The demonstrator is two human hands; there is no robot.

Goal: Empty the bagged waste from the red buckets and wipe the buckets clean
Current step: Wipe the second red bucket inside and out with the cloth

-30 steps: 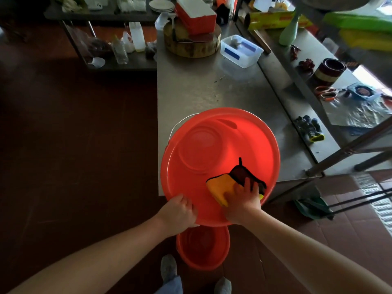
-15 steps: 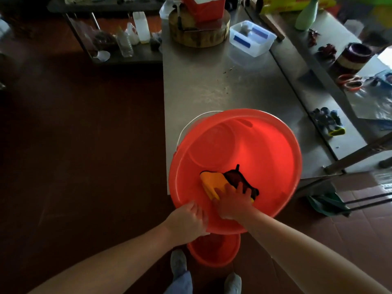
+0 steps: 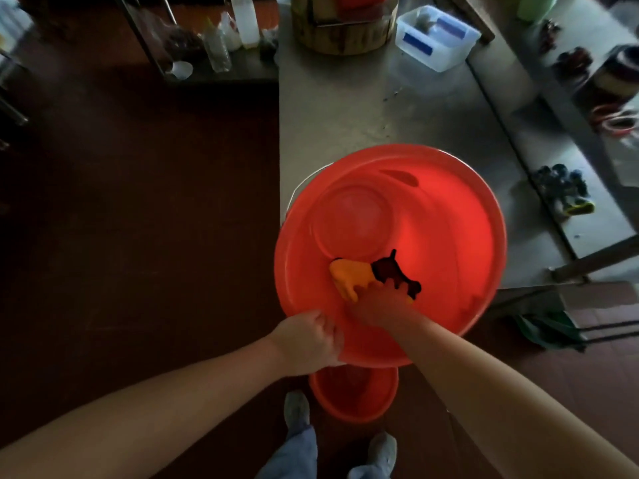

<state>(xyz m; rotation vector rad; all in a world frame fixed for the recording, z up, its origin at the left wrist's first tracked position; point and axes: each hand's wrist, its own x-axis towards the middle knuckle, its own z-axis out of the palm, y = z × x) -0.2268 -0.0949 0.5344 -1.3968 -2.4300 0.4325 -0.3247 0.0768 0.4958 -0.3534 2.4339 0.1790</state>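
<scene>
A large red bucket (image 3: pixel 460 236) is tipped toward me at the near edge of the steel table (image 3: pixel 345 112), its inside showing. My left hand (image 3: pixel 309 342) grips its near rim. My right hand (image 3: pixel 378 300) is inside the bucket and presses a yellow and dark cloth (image 3: pixel 352 274) against the near inner wall, fingers spread over it. A second, smaller red bucket (image 3: pixel 352 395) stands on the floor below, just in front of my shoes, partly hidden by the big one.
On the table behind stand a clear plastic box (image 3: pixel 435 36) and a round wooden block (image 3: pixel 342 32). Dark gloves (image 3: pixel 563 188) lie on a lower shelf at right. A rack with bottles (image 3: pixel 221 39) stands at back left. A green dustpan (image 3: pixel 543 330) is under the table.
My right hand has slid the cloth leftward and deeper along the near inner wall. My left hand keeps its grip on the rim. The camera has shifted, so the bucket sits further right in view.
</scene>
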